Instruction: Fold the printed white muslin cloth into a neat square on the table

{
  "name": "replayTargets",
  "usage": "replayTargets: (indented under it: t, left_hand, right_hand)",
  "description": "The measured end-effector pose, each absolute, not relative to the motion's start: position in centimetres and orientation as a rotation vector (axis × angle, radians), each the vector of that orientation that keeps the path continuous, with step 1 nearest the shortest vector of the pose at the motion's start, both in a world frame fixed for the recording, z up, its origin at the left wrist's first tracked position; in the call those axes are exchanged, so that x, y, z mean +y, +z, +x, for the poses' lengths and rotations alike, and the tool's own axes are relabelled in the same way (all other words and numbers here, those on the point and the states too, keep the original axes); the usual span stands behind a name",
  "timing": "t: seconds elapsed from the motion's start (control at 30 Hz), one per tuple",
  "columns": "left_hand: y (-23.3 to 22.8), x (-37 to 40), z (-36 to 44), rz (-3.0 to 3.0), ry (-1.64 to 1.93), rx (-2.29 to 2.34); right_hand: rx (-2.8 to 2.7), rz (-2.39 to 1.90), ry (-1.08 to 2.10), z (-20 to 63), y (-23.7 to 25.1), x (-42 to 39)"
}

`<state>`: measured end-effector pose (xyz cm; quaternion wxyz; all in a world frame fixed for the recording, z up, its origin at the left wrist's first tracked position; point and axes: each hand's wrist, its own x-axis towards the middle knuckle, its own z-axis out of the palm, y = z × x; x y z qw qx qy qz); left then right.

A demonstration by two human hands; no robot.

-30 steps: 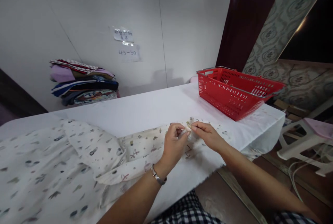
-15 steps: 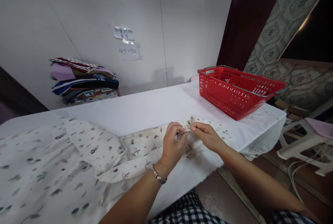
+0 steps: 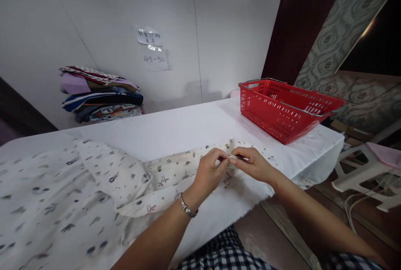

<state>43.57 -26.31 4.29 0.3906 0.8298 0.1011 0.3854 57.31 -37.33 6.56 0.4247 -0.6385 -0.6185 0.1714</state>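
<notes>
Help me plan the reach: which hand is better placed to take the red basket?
Right, probably: the right hand lies nearer the basket, which stands on that side; the left hand sits farther away.

Cream cotton garment [image 3: 94,186] printed with small grey and reddish motifs, on a white cloth-covered surface [image 3: 188,128]; red plastic slotted basket [image 3: 282,109]; multicoloured stack of folded fabrics [image 3: 100,94].

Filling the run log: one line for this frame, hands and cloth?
left hand: pinching printed cloth | right hand: pinching same spot | cloth: flat on white table | red basket: apart
</notes>
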Motion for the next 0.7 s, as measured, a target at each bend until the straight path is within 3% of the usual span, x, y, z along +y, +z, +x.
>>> replayTargets:
  t: [0.13,0.5,0.7]
  left_hand:
    - [4.2,-26.4,43.7,2.017,0.906,0.269]
    - [4.8,-26.5,44.0,1.658,0.658,0.320]
    - [3.3,-25.9,43.8,1.745,0.638,0.223]
  right_hand:
    - [-1.576,-1.571,0.535,57.8,6.6,-37.3]
    - [-1.768,-1.615,0.434,58.0,5.8,-37.3]
    - [-1.500,-1.548,0.568,59.4,6.3,-37.9]
